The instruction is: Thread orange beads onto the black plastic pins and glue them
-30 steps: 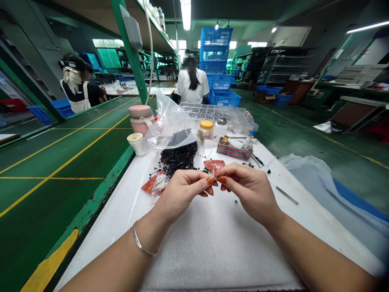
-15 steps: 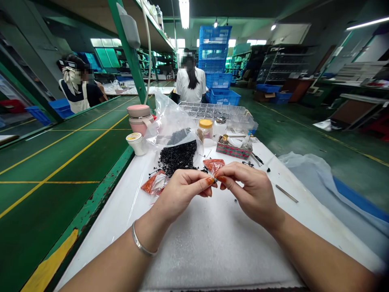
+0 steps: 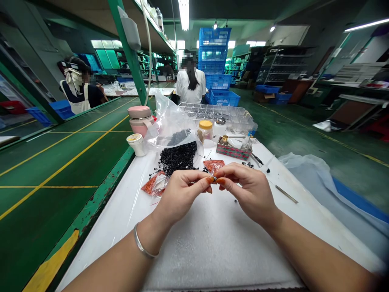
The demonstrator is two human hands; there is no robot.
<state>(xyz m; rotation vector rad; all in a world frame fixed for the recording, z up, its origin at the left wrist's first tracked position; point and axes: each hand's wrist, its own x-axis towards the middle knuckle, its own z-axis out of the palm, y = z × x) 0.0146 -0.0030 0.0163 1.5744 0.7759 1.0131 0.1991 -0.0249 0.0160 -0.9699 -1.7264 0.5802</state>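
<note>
My left hand (image 3: 185, 192) and my right hand (image 3: 249, 188) meet fingertip to fingertip above the white table (image 3: 219, 243). Both are closed in a pinch on one small dark part (image 3: 215, 178), too small and too covered to name. Just beyond them lies a clear bag of orange-red bits (image 3: 214, 164). A second bag of orange-red bits (image 3: 154, 183) rests beside my left hand. Behind it a heap of thin black pieces (image 3: 178, 157) spills from a clear plastic bag (image 3: 170, 117).
A metal rod (image 3: 286, 194) lies right of my right hand. A patterned box (image 3: 233, 150), a yellow-lidded jar (image 3: 205, 129), a white tub (image 3: 136, 144) and a pink cup (image 3: 140, 119) stand further back. A divided clear tray (image 3: 219, 111) is behind. Two people work beyond.
The hands stay together in nearly the same spot. A little more of the small dark part shows between the fingertips.
</note>
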